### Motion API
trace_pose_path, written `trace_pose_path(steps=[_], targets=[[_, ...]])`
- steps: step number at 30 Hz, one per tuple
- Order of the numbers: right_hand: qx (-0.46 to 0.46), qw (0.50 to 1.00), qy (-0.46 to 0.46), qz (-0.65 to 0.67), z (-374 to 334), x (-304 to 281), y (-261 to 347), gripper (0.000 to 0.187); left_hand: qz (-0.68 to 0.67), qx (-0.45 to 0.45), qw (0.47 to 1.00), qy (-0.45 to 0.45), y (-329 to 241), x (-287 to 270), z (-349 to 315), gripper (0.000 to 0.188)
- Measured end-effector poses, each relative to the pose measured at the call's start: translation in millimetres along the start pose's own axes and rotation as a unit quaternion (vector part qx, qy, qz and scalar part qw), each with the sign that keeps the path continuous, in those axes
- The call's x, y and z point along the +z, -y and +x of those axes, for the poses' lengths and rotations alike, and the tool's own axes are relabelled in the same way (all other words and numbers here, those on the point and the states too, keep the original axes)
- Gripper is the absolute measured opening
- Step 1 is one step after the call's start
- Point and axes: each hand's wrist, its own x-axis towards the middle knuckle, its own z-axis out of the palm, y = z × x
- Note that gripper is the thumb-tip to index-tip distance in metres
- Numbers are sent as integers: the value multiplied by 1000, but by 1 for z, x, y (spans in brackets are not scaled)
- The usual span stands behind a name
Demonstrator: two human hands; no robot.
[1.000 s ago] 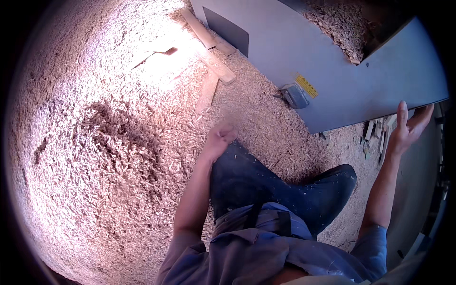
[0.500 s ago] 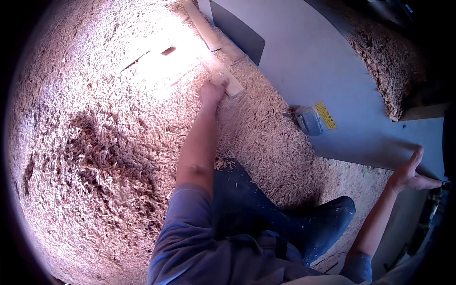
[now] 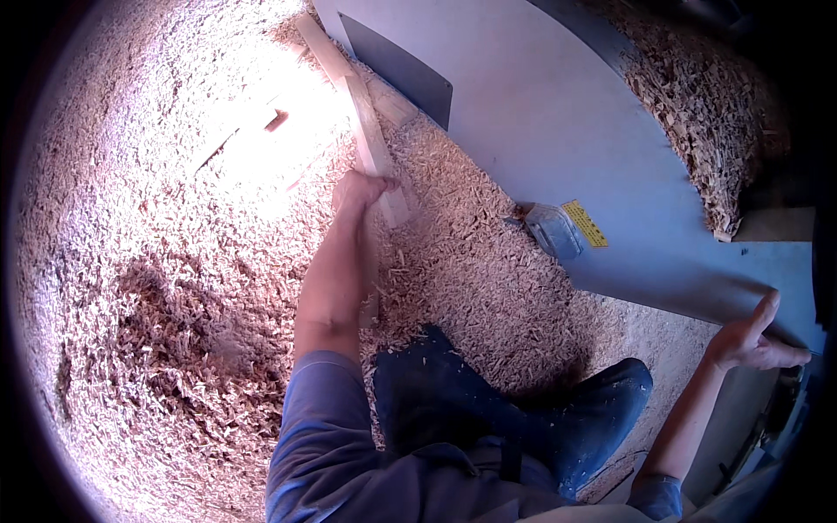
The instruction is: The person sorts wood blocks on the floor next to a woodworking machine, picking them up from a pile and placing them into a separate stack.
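Lifted now, the wood strip (image 3: 373,150) sits clenched in the left hand (image 3: 356,190); right hand (image 3: 751,338) splayed on the grey machine (image 3: 558,113).

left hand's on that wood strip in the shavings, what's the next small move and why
Probably lift the wood strip up and free of the shavings. The left hand is closed around its near end, while its far end lies beside another strip near the grey machine panel. The right hand braces on that panel's edge, so balance looks covered.
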Motion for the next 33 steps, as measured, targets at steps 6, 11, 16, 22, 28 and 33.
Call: trace_pose_path(steps=[6,11,16,22,28,33], targets=[[-36,999,-6,3,7,5,25,79,29,-6,995,-93,33,-36,-59,68],[-29,999,17,-16,16,-3,39,92,-115,140,958,-222,74,-63,-129,82],[76,990,60,101,-17,-32,61,103,-214,314,915,-135,20,-92,-264,68],[334,604,309,654,-102,-105,145,104,-148,524,838,35,-47,-53,-381,80],[628,337,267,649,-173,-162,83,82,-12,559,799,221,-80,35,-435,114],[717,335,169,587,-206,-201,27,65,-65,497,819,281,3,99,-411,113]])
